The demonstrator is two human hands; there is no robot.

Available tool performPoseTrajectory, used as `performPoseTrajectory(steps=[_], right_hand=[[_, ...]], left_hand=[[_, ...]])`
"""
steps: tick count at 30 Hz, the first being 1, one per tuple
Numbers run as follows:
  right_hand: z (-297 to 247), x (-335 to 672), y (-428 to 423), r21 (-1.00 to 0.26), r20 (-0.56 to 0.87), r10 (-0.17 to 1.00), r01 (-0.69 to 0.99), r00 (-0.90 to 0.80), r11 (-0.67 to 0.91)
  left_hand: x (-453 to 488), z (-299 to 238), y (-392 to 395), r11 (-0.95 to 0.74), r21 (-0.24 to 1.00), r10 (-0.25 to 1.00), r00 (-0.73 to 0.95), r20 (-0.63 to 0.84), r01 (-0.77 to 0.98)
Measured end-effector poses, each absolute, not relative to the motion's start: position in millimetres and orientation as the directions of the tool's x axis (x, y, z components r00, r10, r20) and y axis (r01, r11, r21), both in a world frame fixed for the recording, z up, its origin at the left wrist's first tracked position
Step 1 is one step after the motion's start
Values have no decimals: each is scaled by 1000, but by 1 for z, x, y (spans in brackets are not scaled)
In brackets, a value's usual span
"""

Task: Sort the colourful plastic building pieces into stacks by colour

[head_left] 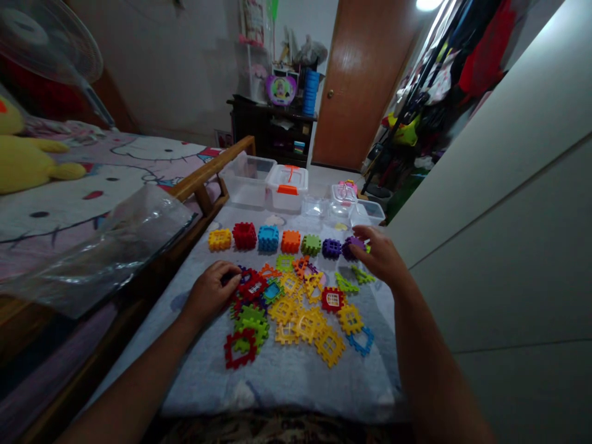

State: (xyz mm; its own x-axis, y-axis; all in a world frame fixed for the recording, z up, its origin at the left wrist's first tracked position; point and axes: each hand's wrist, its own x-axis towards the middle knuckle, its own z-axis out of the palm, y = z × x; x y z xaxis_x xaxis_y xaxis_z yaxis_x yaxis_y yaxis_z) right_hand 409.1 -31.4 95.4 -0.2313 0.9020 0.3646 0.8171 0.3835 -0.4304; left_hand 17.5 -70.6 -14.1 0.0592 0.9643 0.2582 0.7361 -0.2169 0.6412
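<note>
Rn R hand (383, 253) is at the purple stack (352, 248), R end of the row, thumb & fingers apart around it; can't tell if it's gripping. L hand (213, 291) has fingers curled, at the L edge of the loose tiles (309, 324), next to a red tile (253, 285); can't tell if it's pinching anything. Tiles lie mixed mid-surface (300, 385), w/ the other stacks (268, 238) behind, then clear boxes (287, 200).
</note>
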Motion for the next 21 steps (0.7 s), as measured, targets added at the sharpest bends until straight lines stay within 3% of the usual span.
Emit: performPoseTrajectory(steps=[4,7,12,16,21], right_hand=[[78,370,-58,-473,196,896,762,-399,443],[56,347,-60,-365,97,892,818,-441,444],[34,325,-55,-242,95,898,865,-430,440],[32,319,-60,-297,81,884,836,-460,462],[33,319,-62,-460,113,854,735,-508,499]], left_hand=[[20,-12,-71,-226,641,962,65,264,734],[20,-11,-71,-229,634,961,68,268,739],[20,-9,-73,-232,639,962,75,264,733],[21,-9,-73,-239,646,959,70,276,725],[21,-9,-72,-244,643,958,77,277,726]])
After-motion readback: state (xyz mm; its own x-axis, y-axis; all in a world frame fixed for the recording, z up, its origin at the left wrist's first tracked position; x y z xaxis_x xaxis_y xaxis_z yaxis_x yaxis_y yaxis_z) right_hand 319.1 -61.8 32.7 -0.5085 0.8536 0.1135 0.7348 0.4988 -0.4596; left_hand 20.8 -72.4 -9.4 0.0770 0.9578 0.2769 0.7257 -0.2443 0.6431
